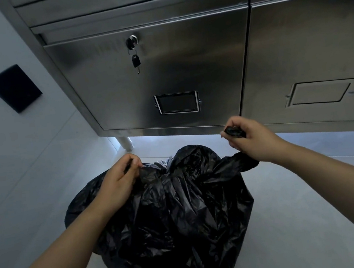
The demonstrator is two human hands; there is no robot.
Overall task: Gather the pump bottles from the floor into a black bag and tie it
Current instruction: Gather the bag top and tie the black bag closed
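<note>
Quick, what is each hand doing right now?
Left hand: closed, pinching a gathered piece of the black bag.
Right hand: closed, gripping another twisted piece of the bag's top.

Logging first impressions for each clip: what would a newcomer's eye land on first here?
The bulging black bag on the pale floor, low in the centre, its top gathered. The left hand and right hand each grip a twisted end of it. Behind, a steel cabinet with keys hanging from its lock.

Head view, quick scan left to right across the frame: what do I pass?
Black wall plate → left hand gripping the black bag → keys in the cabinet lock → right hand pulling a twisted bag end.
</note>
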